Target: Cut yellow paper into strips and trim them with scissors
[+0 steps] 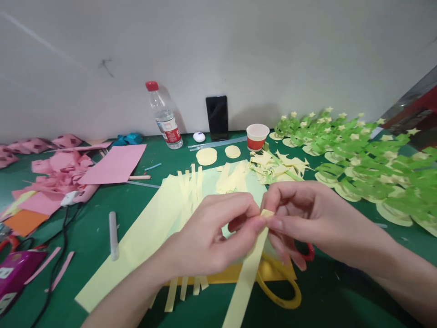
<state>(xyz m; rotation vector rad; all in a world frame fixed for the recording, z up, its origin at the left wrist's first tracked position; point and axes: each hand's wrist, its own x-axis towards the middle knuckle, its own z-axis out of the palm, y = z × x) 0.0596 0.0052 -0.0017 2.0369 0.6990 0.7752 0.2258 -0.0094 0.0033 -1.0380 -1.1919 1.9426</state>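
Both my hands meet over the middle of the table, pinching the upper end of a long pale yellow paper strip (246,284). Thumb and fingers of my left hand (218,232) press on the strip's end from the left. My right hand (314,218) grips the same end from the right, where a small fold shows. The strip hangs down toward the front edge of the view. Beneath the hands lie scissors with a yellow handle (285,303), partly hidden. More thin yellow strips (170,296) and pale yellow sheets (136,246) lie under and beside my left hand.
Rows of green paper shapes with yellow stars (368,159) fill the right side. Cut paper stars (280,165), a paper cup (257,136), a phone (217,117) and a water bottle (165,118) stand behind. Pink paper (114,164) and a dark cable (56,264) lie left.
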